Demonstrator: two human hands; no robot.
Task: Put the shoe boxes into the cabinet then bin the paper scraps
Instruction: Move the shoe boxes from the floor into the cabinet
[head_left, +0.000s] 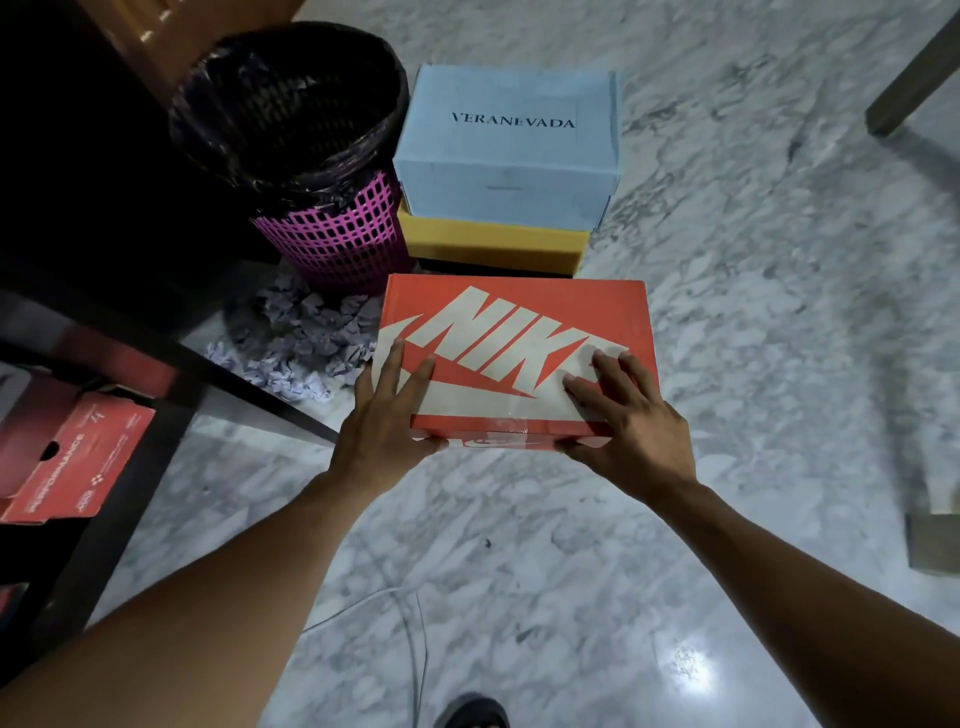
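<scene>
Top box (509, 145): on lower box (493, 241).
Bin (311, 171): left of both.
Scraps (301, 343): before bin.
Nike box (514, 353): before lower box.

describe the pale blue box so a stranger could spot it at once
On the marble floor stands a pink mesh bin. Right beside it, the pale blue box sits on top of a yellow box. Only it is blue and printed VERANEVADA; the nearer orange box reads NIKE.
</scene>
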